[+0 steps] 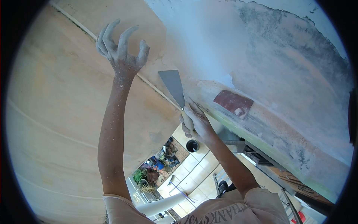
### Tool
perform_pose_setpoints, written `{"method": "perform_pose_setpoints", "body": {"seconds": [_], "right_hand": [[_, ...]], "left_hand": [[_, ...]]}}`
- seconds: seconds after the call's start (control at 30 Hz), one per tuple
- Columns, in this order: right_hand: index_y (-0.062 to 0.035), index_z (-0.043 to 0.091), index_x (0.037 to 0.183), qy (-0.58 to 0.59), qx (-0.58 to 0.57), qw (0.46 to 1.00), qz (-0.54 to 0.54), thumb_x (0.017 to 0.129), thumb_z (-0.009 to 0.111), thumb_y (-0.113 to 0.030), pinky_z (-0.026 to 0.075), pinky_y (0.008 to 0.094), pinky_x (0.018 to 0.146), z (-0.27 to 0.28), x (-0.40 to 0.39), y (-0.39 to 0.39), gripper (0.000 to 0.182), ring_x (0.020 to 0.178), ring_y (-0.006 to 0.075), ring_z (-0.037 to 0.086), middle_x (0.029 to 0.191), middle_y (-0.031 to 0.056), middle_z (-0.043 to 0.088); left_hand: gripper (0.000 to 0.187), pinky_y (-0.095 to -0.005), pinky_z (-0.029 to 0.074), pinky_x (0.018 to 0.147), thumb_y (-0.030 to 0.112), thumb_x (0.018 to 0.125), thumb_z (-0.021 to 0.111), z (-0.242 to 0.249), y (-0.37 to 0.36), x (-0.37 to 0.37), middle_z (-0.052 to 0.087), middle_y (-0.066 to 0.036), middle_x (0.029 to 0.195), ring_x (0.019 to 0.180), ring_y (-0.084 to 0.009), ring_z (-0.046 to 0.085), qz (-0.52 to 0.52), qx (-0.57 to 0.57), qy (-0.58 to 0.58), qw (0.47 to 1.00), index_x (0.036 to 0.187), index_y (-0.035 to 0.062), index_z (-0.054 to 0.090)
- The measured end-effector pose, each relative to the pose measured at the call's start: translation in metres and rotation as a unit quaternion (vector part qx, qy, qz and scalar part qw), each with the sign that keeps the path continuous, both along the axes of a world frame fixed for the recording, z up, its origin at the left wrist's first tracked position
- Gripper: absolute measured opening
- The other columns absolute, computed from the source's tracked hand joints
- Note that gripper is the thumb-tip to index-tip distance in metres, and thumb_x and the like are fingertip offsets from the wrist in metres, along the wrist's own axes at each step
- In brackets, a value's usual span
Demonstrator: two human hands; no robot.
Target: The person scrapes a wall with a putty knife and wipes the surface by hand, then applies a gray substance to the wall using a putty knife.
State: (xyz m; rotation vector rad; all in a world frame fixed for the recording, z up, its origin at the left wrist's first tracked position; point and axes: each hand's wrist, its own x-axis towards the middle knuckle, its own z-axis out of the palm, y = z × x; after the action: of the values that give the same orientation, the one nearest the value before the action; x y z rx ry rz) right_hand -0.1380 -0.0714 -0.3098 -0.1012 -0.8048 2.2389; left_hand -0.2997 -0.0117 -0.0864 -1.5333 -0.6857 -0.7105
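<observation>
My left hand (122, 52) is raised in front of the tan wall, its dusty fingers spread and curved, with nothing in it. Lower and to the right, my right hand (197, 121) is wrapped round the pale handle of a putty knife (173, 86). The knife's wide grey blade points up and to the left, near a pale strip (158, 91) along the wall. A dark red piece of sandpaper (234, 102) lies to the right of the knife on the ledge, with a white smudge on it.
Patchy white and grey plaster (283, 67) covers the surface at the right, above a pale green edge (257, 140). Far below are a tiled floor (190, 162), a black bucket (192, 146), potted plants (138, 175) and a metal rail (292, 205) at lower right.
</observation>
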Motion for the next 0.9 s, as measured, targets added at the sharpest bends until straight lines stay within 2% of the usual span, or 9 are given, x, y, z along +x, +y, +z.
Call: {"method": "perform_pose_setpoints", "body": {"seconds": [0.1, 0.2, 0.4, 0.5, 0.6, 0.67, 0.73, 0.8, 0.9], "right_hand": [[-0.0297, 0.019, 0.147, -0.028, 0.016, 0.999, -0.005, 0.100, 0.038, -0.026, 0.035, 0.0235, 0.036, 0.001, 0.004, 0.002, 0.050, 0.045, 0.0110, 0.046, 0.077, 0.0041, 0.051], [-0.0231, 0.016, 0.148, -0.022, 0.006, 1.000, -0.012, 0.100, 0.040, -0.024, 0.037, 0.0225, 0.034, 0.007, 0.008, 0.001, 0.054, 0.042, 0.0092, 0.044, 0.073, 0.0038, 0.051], [-0.0235, 0.016, 0.148, -0.017, 0.024, 1.000, 0.003, 0.100, 0.041, -0.024, 0.035, 0.0219, 0.033, 0.001, 0.007, 0.010, 0.054, 0.040, 0.0089, 0.044, 0.073, 0.0032, 0.051], [-0.0237, 0.015, 0.148, -0.053, 0.015, 0.998, 0.005, 0.100, 0.041, -0.024, 0.034, 0.0216, 0.032, 0.004, 0.012, 0.014, 0.055, 0.040, 0.0084, 0.043, 0.072, 0.0029, 0.051], [-0.0226, 0.015, 0.148, -0.051, 0.011, 0.999, 0.014, 0.100, 0.041, -0.024, 0.034, 0.0212, 0.032, 0.005, 0.016, 0.016, 0.055, 0.040, 0.0074, 0.043, 0.071, 0.0018, 0.051], [-0.0207, 0.016, 0.148, -0.051, 0.021, 0.998, 0.012, 0.099, 0.041, -0.023, 0.034, 0.0211, 0.032, 0.006, 0.016, 0.018, 0.055, 0.040, 0.0067, 0.042, 0.069, 0.0009, 0.050], [-0.0186, 0.017, 0.148, -0.062, 0.039, 0.997, 0.003, 0.100, 0.041, -0.022, 0.034, 0.0209, 0.033, 0.006, 0.018, 0.021, 0.054, 0.039, 0.0058, 0.040, 0.066, -0.0002, 0.048], [-0.0171, 0.017, 0.148, -0.065, 0.063, 0.996, -0.013, 0.100, 0.041, -0.021, 0.034, 0.0210, 0.033, 0.003, 0.016, 0.022, 0.054, 0.039, 0.0051, 0.037, 0.063, -0.0014, 0.045], [-0.0161, 0.017, 0.148, -0.063, 0.069, 0.995, -0.019, 0.100, 0.040, -0.020, 0.034, 0.0214, 0.034, 0.002, 0.014, 0.023, 0.053, 0.039, 0.0046, 0.034, 0.059, -0.0031, 0.039]], "left_hand": [[0.038, -0.0522, 0.032, 0.094, 0.019, 0.067, 0.066, 0.000, 0.003, -0.005, 0.034, -0.018, 0.133, 0.124, -0.0396, 0.027, -0.007, -0.006, -0.037, 0.999, 0.104, 0.0126, 0.062], [0.045, -0.0564, 0.029, 0.099, 0.018, 0.067, 0.067, 0.000, 0.004, -0.004, 0.027, -0.024, 0.136, 0.125, -0.0431, 0.024, -0.001, 0.005, -0.043, 0.999, 0.110, 0.0086, 0.058], [0.062, -0.0571, 0.030, 0.100, 0.012, 0.069, 0.066, -0.005, 0.005, -0.006, 0.017, -0.029, 0.141, 0.129, -0.0463, 0.020, -0.038, -0.022, -0.100, 0.994, 0.126, 0.0031, 0.043], [0.070, -0.0534, 0.033, 0.100, 0.012, 0.076, 0.065, -0.014, 0.001, -0.005, 0.012, -0.029, 0.142, 0.130, -0.0445, 0.020, -0.011, -0.037, -0.143, 0.989, 0.135, 0.0015, 0.029], [0.068, -0.0512, 0.036, 0.100, 0.009, 0.078, 0.062, -0.055, -0.009, 0.004, 0.013, -0.027, 0.142, 0.127, -0.0416, 0.028, -0.053, -0.068, -0.312, 0.946, 0.136, 0.0012, 0.027], [0.063, -0.0475, 0.042, 0.092, 0.006, 0.081, 0.058, -0.090, -0.029, 0.020, 0.017, -0.022, 0.141, 0.122, -0.0344, 0.038, -0.067, -0.099, -0.437, 0.892, 0.136, 0.0014, 0.027], [0.052, -0.0371, 0.047, 0.081, 0.004, 0.084, 0.056, -0.130, -0.047, 0.036, 0.032, -0.017, 0.132, 0.107, -0.0236, 0.050, -0.053, -0.087, -0.531, 0.841, 0.131, -0.0006, 0.034], [0.034, -0.0278, 0.047, 0.062, 0.007, 0.084, 0.059, -0.149, -0.061, 0.052, 0.058, -0.013, 0.102, 0.079, -0.0146, 0.058, -0.094, -0.155, -0.611, 0.770, 0.117, -0.0006, 0.051], [0.017, -0.0250, 0.042, 0.051, 0.014, 0.089, 0.058, -0.160, -0.054, 0.056, 0.060, -0.006, 0.066, 0.056, -0.0096, 0.054, -0.059, -0.266, -0.661, 0.699, 0.092, -0.0021, 0.063]]}}
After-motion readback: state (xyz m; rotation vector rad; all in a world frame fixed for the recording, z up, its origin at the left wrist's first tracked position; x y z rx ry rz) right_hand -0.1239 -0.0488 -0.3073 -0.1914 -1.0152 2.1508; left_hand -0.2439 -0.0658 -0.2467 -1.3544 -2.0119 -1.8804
